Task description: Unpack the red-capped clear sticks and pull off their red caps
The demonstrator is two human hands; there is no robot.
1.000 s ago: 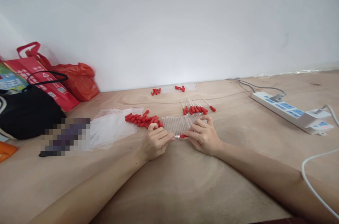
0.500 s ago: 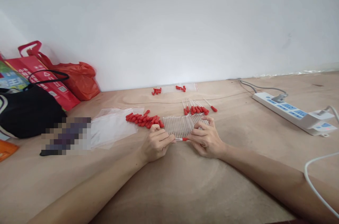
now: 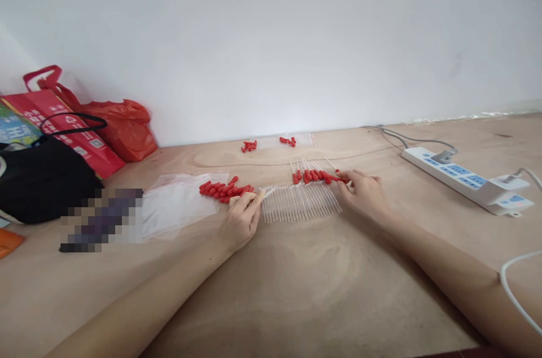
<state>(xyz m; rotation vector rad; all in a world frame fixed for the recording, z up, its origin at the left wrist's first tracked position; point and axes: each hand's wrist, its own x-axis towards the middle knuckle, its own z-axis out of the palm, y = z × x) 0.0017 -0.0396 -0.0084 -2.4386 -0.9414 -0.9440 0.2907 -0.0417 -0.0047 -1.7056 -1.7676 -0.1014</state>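
My left hand (image 3: 241,215) is closed in a pinch on a thin clear tube (image 3: 267,193), right beside a heap of loose red rubber bulbs (image 3: 222,188). A row of clear glass tubes (image 3: 301,202) lies side by side on the wooden table between my hands. My right hand (image 3: 364,193) rests behind the row's right end. Its fingertips are closed on a tube with a red bulb (image 3: 341,178), at the edge of a small group of bulb-capped tubes (image 3: 312,175).
Clear plastic bags (image 3: 178,202) lie left of the bulbs. Two small bags with red bulbs (image 3: 275,142) sit by the wall. A white power strip (image 3: 466,177) with cables lies at the right. Red bags (image 3: 110,129) and a black bag (image 3: 42,180) stand at the left.
Both hands left the near edge of the tube row. The right hand carried a capped tube back to the capped group; the left hand moved with a clear tube toward the bulb heap.
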